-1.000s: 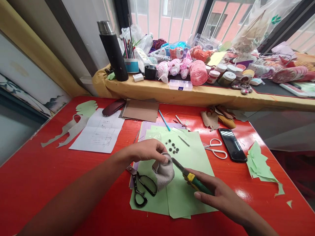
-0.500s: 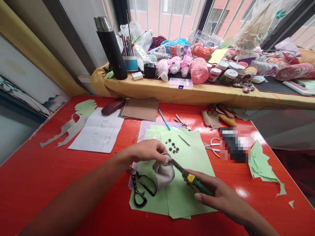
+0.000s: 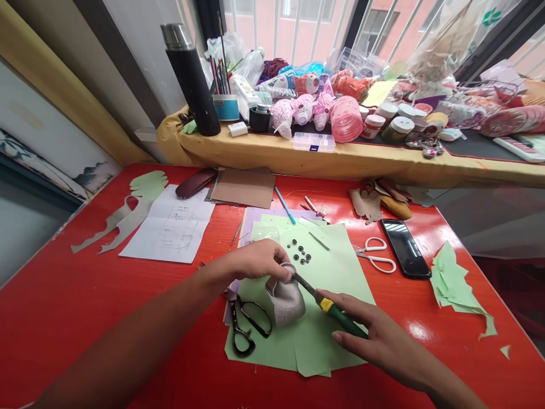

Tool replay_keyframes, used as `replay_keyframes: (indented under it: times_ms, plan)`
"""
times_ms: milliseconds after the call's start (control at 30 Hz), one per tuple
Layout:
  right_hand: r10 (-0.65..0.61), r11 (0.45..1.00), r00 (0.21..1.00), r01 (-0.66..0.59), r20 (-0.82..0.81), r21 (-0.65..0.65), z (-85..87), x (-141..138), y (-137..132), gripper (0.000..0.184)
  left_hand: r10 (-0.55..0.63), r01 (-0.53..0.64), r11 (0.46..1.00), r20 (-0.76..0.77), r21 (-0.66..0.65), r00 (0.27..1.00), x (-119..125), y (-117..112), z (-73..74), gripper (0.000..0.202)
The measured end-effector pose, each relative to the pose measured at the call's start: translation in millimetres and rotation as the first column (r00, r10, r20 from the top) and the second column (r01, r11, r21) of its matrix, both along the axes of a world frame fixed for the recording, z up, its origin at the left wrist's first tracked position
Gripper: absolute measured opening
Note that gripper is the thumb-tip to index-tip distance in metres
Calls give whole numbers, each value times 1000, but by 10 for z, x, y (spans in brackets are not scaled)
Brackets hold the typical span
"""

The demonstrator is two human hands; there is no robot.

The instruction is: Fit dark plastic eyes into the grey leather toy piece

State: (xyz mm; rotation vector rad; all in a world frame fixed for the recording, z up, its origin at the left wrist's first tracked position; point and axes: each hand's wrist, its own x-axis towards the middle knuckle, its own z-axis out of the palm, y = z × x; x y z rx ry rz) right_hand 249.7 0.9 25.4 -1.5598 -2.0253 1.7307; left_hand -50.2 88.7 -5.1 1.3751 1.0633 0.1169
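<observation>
My left hand point(image 3: 258, 259) pinches the top edge of a small grey felt piece point(image 3: 287, 301) that stands on green paper sheets point(image 3: 336, 272). My right hand point(image 3: 378, 341) is closed round the green and yellow handle of pliers point(image 3: 327, 307). The pliers' thin jaws reach up to the felt's top edge, right beside my left fingertips. Several small dark eyelets point(image 3: 299, 253) lie on the paper just beyond.
Black scissors point(image 3: 247, 326) lie left of the felt, white scissors point(image 3: 377, 255) and a black phone point(image 3: 405, 248) to the right. Green paper scraps point(image 3: 457, 289) sit near the red table's point(image 3: 85, 295) right edge. A white drawing sheet point(image 3: 170, 224), cardboard point(image 3: 244, 188) and a cluttered windowsill lie beyond.
The pliers' jaws have moved up-left and now meet the felt's top edge at my left fingertips. The felt has shifted slightly.
</observation>
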Motion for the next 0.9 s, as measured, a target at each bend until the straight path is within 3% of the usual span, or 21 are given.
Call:
replay_keyframes:
  times_ms: [333,733,900]
  plan:
    - [-14,999,1000,13,23,35,57,-130,-27,66,126,-122,991,88,-47,988,-5,-46,-78,14]
    - [-37,998,999,36,17,47,2,-157,-52,65,127,-115,990,150,-82,980,-57,-54,-120,19]
    - [-52,998,998,51,26,45,-30,-182,-107,65,80,-76,996,107,-39,991,-65,-47,-110,19]
